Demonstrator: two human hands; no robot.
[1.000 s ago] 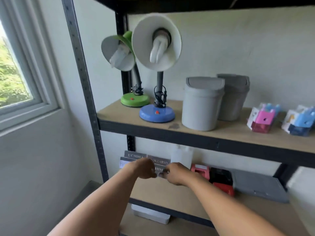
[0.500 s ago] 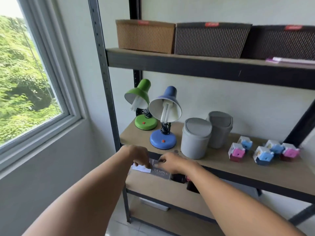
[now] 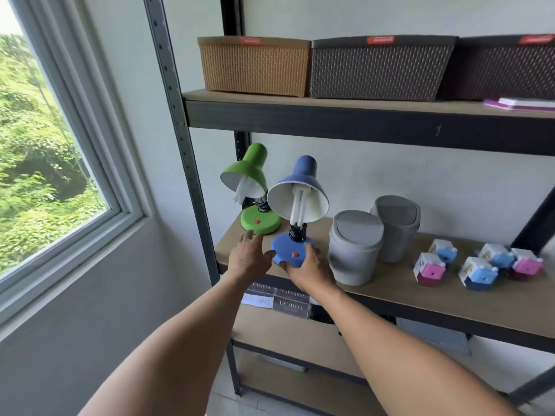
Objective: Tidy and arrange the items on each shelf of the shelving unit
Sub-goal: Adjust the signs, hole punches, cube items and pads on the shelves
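A blue desk lamp (image 3: 290, 253) stands at the front left of the middle shelf (image 3: 420, 298), its white-lined shade tilted toward me. My right hand (image 3: 313, 270) grips the front right edge of its round base. Just left of the base, my left hand (image 3: 250, 257) has its fingers spread and its thumb touching the base's left edge. A green desk lamp (image 3: 259, 221) stands behind and to the left, close to the blue one.
Two grey lidded bins (image 3: 354, 247) stand right of the lamps, then several small pink and blue boxes (image 3: 477, 270). Three woven baskets (image 3: 255, 67) line the top shelf. Dark name plates (image 3: 292, 304) sit on the lower shelf. The metal upright (image 3: 183, 139) and a window are at left.
Both hands let go of the name plates on the lower shelf and rose to the middle shelf, onto the blue lamp's base. My view has lifted and pulled back.
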